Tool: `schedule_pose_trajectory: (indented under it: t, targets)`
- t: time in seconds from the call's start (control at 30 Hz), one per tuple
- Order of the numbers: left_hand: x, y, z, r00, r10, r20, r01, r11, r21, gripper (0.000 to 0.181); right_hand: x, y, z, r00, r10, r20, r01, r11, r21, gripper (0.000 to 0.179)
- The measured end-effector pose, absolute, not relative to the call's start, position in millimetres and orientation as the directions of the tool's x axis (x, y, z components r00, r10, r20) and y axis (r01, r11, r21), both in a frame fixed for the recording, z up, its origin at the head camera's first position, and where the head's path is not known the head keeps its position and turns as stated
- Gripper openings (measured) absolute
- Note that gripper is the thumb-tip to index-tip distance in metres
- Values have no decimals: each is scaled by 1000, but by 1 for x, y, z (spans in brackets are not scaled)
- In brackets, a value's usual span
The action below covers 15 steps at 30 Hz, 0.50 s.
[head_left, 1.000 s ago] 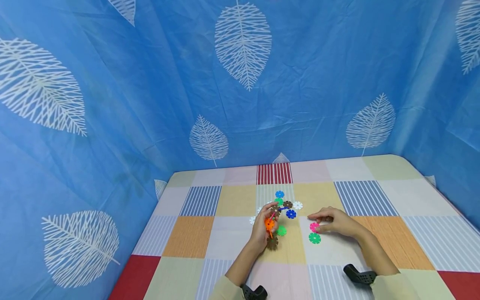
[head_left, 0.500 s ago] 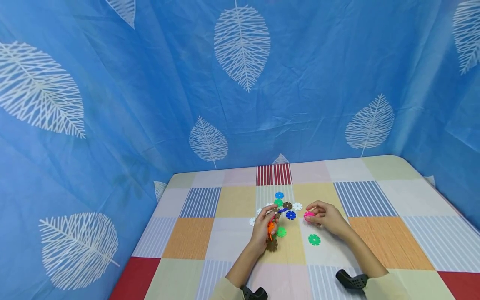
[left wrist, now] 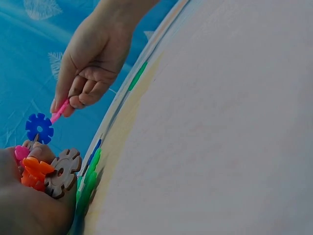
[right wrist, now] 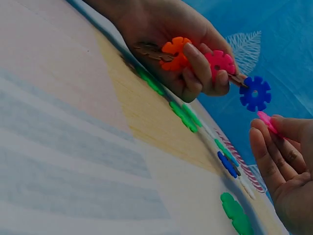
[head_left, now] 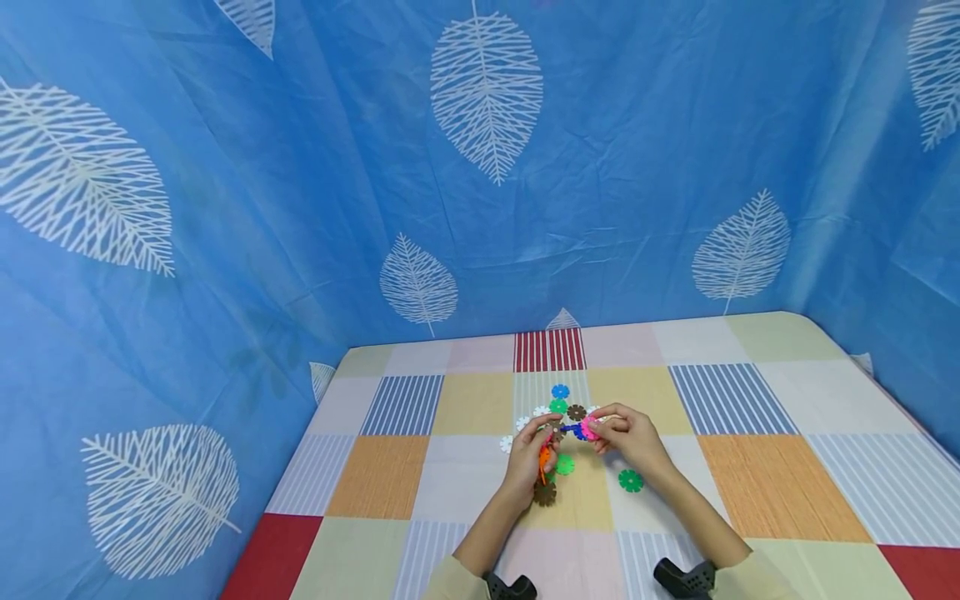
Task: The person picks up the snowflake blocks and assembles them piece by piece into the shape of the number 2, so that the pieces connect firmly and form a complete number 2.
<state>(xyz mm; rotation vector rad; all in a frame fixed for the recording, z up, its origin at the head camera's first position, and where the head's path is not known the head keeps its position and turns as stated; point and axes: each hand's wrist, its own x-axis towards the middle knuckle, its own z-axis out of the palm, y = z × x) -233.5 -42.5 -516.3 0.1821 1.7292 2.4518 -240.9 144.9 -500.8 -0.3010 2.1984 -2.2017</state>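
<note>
My left hand (head_left: 523, 460) grips a chain of notched plastic discs pushed into one another at angles. In the right wrist view the chain runs from a brown disc (right wrist: 150, 51) through an orange disc (right wrist: 173, 56) and a pink disc (right wrist: 222, 62) to another brown one, mostly hidden by fingers. At its far end stands a blue disc (right wrist: 255, 93). My right hand (head_left: 633, 440) pinches a loose pink disc (right wrist: 267, 122) between thumb and fingers, its edge right at the blue disc's rim. Both hands are raised over the table.
On the patchwork cloth (head_left: 442, 550) a green disc (head_left: 631, 481) lies apart, near the right forearm. Beyond the hands lie several loose discs, among them a light blue one (head_left: 560, 391) and a white one (head_left: 506, 444). A blue curtain (head_left: 600, 208) hangs behind the table.
My right hand has picked the pink disc up from beside the green one and carried it left to the chain's blue end. The left hand stays nearly in place.
</note>
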Motion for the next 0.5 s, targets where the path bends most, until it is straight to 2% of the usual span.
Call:
schedule_pose_trajectory:
  t: [0.23,0.5]
  targets:
    - [-232,-42,-515,-985,172,21,-34,-313,949,27,-239,141,-500,-981,-114,160,-156,-43,-987,28]
    - [-232,-42,-515,-983,177,38,-16,-297,955,29,-237,135,-499,-987,-80,143,-140,-37,-989,23]
